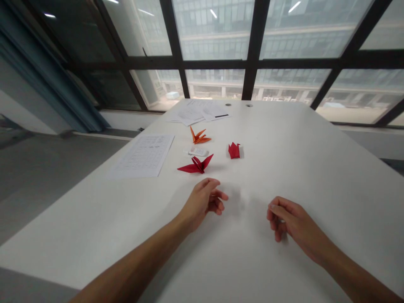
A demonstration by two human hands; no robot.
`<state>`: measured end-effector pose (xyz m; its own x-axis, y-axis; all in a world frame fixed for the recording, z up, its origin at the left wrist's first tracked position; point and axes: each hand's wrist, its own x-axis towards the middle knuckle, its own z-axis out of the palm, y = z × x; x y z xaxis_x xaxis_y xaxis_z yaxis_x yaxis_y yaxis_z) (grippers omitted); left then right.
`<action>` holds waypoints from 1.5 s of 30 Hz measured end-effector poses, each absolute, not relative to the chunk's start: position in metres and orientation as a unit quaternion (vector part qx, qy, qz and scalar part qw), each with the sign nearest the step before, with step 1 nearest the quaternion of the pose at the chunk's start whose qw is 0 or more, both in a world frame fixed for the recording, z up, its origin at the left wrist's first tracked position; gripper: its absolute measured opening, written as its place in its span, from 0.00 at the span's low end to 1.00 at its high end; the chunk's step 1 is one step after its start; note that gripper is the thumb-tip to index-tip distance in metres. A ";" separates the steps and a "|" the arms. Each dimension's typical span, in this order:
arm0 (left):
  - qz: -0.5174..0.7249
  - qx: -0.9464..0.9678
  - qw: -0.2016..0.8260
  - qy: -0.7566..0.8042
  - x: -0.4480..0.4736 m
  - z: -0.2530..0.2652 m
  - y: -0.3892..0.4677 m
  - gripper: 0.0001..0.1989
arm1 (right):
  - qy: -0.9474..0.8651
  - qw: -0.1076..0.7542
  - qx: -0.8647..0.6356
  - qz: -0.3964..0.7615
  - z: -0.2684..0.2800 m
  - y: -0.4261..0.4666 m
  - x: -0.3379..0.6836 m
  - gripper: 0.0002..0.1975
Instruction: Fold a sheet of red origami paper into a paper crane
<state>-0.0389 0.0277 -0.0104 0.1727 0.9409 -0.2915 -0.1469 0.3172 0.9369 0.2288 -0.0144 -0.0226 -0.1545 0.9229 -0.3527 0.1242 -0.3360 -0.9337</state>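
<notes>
My left hand (205,198) hovers over the white table (240,261) with its thumb apart from loosely bent fingers, holding nothing. Just beyond it lies a dark red origami crane (197,165) with spread wings. On the right, my right hand (285,219) is curled, its thumb against the index finger, and no object shows in it. A smaller red folded-paper crane (234,150) stands farther off, between the two hands' directions. Behind the dark red crane is an orange origami crane (200,136), also with open wings.
A small white flat object with print (198,152) lies between the orange and dark red cranes. A printed sheet (143,155) rests near the table's left edge, and more papers (198,112) lie at the far end. Large windows (214,29) stand beyond; a blue curtain (47,67) hangs left.
</notes>
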 end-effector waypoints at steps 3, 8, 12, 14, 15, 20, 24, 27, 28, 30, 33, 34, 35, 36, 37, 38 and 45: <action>0.328 0.502 0.637 0.484 -0.034 -0.010 0.019 0.13 | -0.483 0.322 -0.563 0.588 -0.023 -0.015 0.230 0.19; 0.244 0.679 0.513 0.466 -0.029 -0.004 0.009 0.08 | -0.514 0.303 -0.563 0.571 -0.026 -0.015 0.229 0.20; 0.215 0.730 0.253 0.597 -0.042 -0.002 0.014 0.14 | -0.519 0.294 -0.562 0.574 -0.027 -0.015 0.227 0.21; 0.216 0.695 0.185 0.660 -0.062 -0.001 0.024 0.25 | -0.521 0.293 -0.561 0.573 -0.026 -0.015 0.227 0.21; 0.219 0.672 0.158 0.689 -0.074 0.000 0.030 0.29 | -0.523 0.293 -0.561 0.572 -0.026 -0.015 0.227 0.21; 0.262 0.625 0.103 0.728 -0.126 0.004 0.064 0.20 | -0.539 0.288 -0.558 0.561 -0.028 -0.017 0.229 0.18; 0.313 0.649 0.105 0.685 -0.130 0.001 0.078 0.13 | -0.549 0.282 -0.554 0.559 -0.033 -0.018 0.231 0.16; 0.354 0.663 0.079 0.655 -0.125 0.003 0.079 0.09 | -0.554 0.274 -0.554 0.558 -0.035 -0.018 0.233 0.16; 0.365 0.666 0.072 0.647 -0.124 0.004 0.078 0.09 | -0.557 0.271 -0.554 0.556 -0.034 -0.018 0.233 0.16; 0.380 0.675 0.069 0.629 -0.123 0.008 0.076 0.08 | -0.564 0.271 -0.555 0.549 -0.033 -0.019 0.232 0.16; 0.386 0.689 0.084 0.607 -0.124 0.010 0.073 0.07 | -0.560 0.278 -0.558 0.546 -0.031 -0.019 0.228 0.15; 0.388 0.692 0.088 0.602 -0.125 0.011 0.073 0.07 | -0.557 0.282 -0.558 0.547 -0.031 -0.019 0.227 0.15; 0.390 0.693 0.091 0.599 -0.126 0.011 0.072 0.07 | -0.554 0.284 -0.558 0.549 -0.031 -0.019 0.227 0.15; 0.391 0.693 0.094 0.598 -0.126 0.011 0.072 0.07 | -0.554 0.285 -0.557 0.549 -0.031 -0.019 0.226 0.15; 0.392 0.692 0.097 0.598 -0.127 0.011 0.072 0.07 | -0.555 0.284 -0.557 0.548 -0.031 -0.019 0.226 0.15; 0.393 0.691 0.100 0.598 -0.127 0.011 0.072 0.07 | -0.558 0.282 -0.557 0.546 -0.031 -0.019 0.225 0.16; 0.396 0.683 0.110 0.604 -0.130 0.017 0.072 0.08 | -0.564 0.270 -0.560 0.543 -0.030 -0.020 0.227 0.14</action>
